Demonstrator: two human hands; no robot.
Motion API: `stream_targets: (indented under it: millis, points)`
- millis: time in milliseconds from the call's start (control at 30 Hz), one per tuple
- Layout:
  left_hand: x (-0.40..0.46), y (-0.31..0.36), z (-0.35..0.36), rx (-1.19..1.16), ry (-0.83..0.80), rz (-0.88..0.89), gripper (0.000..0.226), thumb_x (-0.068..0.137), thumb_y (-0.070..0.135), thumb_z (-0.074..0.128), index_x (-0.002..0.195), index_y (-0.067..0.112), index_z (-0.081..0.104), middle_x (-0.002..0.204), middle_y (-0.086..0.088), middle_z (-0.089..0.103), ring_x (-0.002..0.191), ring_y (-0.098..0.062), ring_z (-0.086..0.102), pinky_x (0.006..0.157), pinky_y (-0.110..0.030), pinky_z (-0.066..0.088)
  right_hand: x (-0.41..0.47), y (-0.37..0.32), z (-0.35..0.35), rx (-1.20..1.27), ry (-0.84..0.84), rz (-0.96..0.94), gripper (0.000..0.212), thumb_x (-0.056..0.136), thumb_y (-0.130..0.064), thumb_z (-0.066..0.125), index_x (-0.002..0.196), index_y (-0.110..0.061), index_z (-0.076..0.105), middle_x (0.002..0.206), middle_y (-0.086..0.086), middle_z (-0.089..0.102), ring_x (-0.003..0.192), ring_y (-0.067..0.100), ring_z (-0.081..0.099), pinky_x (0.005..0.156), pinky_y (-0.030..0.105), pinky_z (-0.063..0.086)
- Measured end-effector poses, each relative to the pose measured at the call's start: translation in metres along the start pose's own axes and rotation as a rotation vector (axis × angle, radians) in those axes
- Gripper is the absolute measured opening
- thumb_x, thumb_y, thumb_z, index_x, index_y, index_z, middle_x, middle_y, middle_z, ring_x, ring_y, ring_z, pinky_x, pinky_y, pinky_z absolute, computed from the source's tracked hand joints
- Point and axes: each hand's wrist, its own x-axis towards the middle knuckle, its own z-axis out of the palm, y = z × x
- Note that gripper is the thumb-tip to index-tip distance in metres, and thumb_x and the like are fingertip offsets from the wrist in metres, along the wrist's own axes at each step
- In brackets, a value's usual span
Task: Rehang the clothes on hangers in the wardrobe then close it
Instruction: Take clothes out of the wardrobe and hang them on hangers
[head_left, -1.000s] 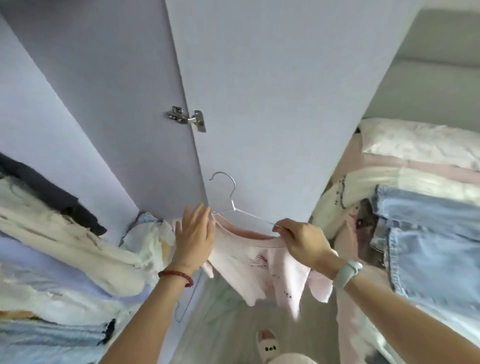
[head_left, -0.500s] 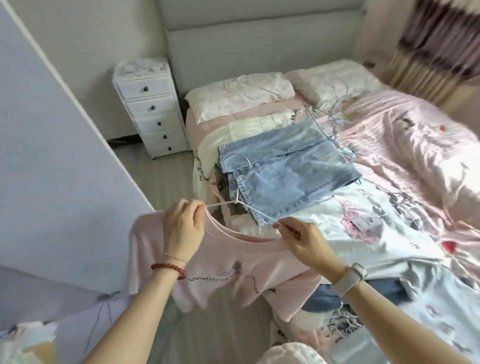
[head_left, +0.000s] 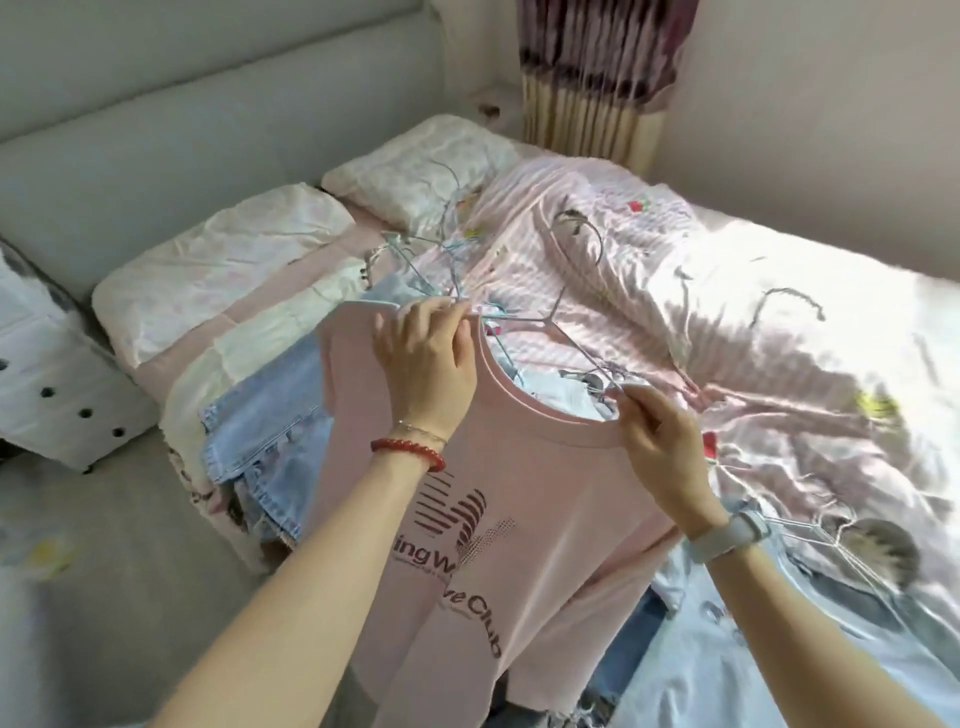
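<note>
Bed (head_left: 779, 322) under a striped pink quilt, two pillows (head_left: 218, 270) at its head. Folded jeans (head_left: 260, 415) near the edge, loose wire hangers (head_left: 447, 249) beyond. Pink T-shirt (head_left: 519, 493) up over the bed on a wire hanger (head_left: 540, 325), covering part of the jeans. Left hand (head_left: 426, 369) pinching one shoulder at the collar; right hand (head_left: 660, 441) pinching the other, fingers curled on cloth and wire.

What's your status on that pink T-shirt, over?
Left hand and right hand pinch pink T-shirt collar, wire hanger inside. Held over bed. Wardrobe out of view.
</note>
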Motion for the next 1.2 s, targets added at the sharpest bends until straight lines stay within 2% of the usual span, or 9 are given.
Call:
stream_targets:
  millis: [67, 167, 333, 433, 533, 667, 867, 1000, 1200]
  points:
    - [0.006, 0.015, 0.033, -0.043, -0.139, 0.000, 0.035, 0.091, 0.015, 0.049, 0.125, 0.015, 0.056, 0.133, -0.010, 0.050, 0.127, -0.028, 0.040, 0.106, -0.053, 0.024, 0.024, 0.026, -0.008, -0.063, 0.043, 0.042, 0.012, 0.085, -0.001, 0.057, 0.089, 0.001, 0.069, 0.079, 0.013, 0.068, 0.074, 0.030, 0.058, 0.069, 0.040, 0.045]
    - [-0.012, 0.016, 0.083, -0.029, -0.434, -0.074, 0.045, 0.095, 0.023, 0.042, 0.139, 0.021, 0.037, 0.151, -0.004, 0.026, 0.140, -0.021, 0.016, 0.114, -0.048, 0.012, 0.054, 0.068, -0.016, -0.115, 0.060, 0.152, 0.014, 0.086, -0.003, 0.056, 0.090, 0.000, 0.069, 0.082, 0.020, 0.068, 0.076, 0.027, 0.058, 0.069, 0.037, 0.042]
    - [-0.067, -0.013, 0.150, 0.084, -0.846, -0.227, 0.054, 0.096, 0.034, 0.036, 0.146, 0.029, 0.017, 0.157, 0.000, 0.004, 0.143, -0.022, 0.002, 0.115, -0.048, 0.003, 0.100, 0.140, -0.015, -0.252, 0.040, 0.309, 0.021, 0.088, -0.012, 0.051, 0.098, -0.007, 0.069, 0.095, 0.020, 0.069, 0.092, 0.035, 0.061, 0.080, 0.044, 0.047]
    - [-0.105, -0.032, 0.179, 0.170, -1.053, -0.324, 0.058, 0.096, 0.040, 0.032, 0.147, 0.030, 0.006, 0.157, 0.000, -0.004, 0.143, -0.024, -0.006, 0.115, -0.052, 0.001, 0.106, 0.188, 0.002, -0.385, -0.062, 0.387, 0.024, 0.091, -0.016, 0.048, 0.104, -0.007, 0.065, 0.104, 0.021, 0.066, 0.100, 0.037, 0.057, 0.085, 0.043, 0.042]
    - [-0.140, -0.049, 0.200, 0.203, -1.178, -0.391, 0.058, 0.096, 0.044, 0.027, 0.147, 0.031, 0.001, 0.156, -0.001, -0.006, 0.143, -0.026, -0.010, 0.112, -0.053, -0.002, 0.098, 0.231, 0.025, -0.514, -0.221, 0.481, 0.025, 0.093, -0.018, 0.044, 0.107, -0.010, 0.063, 0.109, 0.025, 0.062, 0.101, 0.041, 0.056, 0.080, 0.041, 0.042]
    - [-0.172, -0.063, 0.213, 0.240, -1.241, -0.373, 0.059, 0.096, 0.042, 0.029, 0.146, 0.033, 0.001, 0.156, -0.002, -0.005, 0.143, -0.025, -0.005, 0.113, -0.051, 0.002, 0.086, 0.271, 0.048, -0.659, -0.324, 0.542, 0.026, 0.094, -0.020, 0.039, 0.108, -0.013, 0.059, 0.118, 0.020, 0.058, 0.110, 0.037, 0.050, 0.088, 0.042, 0.036]
    - [-0.172, -0.078, 0.216, 0.271, -1.261, -0.314, 0.059, 0.095, 0.046, 0.029, 0.146, 0.033, 0.002, 0.156, -0.001, -0.007, 0.143, -0.024, -0.010, 0.113, -0.051, -0.003, 0.061, 0.278, 0.066, -0.718, -0.478, 0.608, 0.049, 0.094, -0.032, 0.034, 0.141, -0.023, 0.025, 0.150, 0.006, 0.024, 0.138, 0.028, 0.017, 0.110, 0.053, 0.014]
    - [-0.151, -0.088, 0.198, 0.289, -1.136, -0.308, 0.058, 0.095, 0.039, 0.032, 0.146, 0.031, 0.007, 0.157, 0.000, -0.004, 0.143, -0.022, -0.009, 0.113, -0.050, -0.001, 0.048, 0.251, 0.079, -0.744, -0.485, 0.438, 0.051, 0.093, -0.030, 0.034, 0.142, -0.021, 0.026, 0.151, 0.008, 0.024, 0.140, 0.027, 0.016, 0.113, 0.054, 0.006]
    - [-0.140, -0.111, 0.126, 0.316, -0.878, -0.348, 0.054, 0.096, 0.036, 0.032, 0.146, 0.029, 0.013, 0.156, 0.001, 0.006, 0.143, -0.017, 0.000, 0.114, -0.048, -0.001, 0.015, 0.162, 0.118, -0.595, -0.550, 0.262, 0.050, 0.095, -0.030, 0.033, 0.144, -0.021, 0.023, 0.152, 0.007, 0.022, 0.141, 0.025, 0.013, 0.113, 0.053, 0.009]
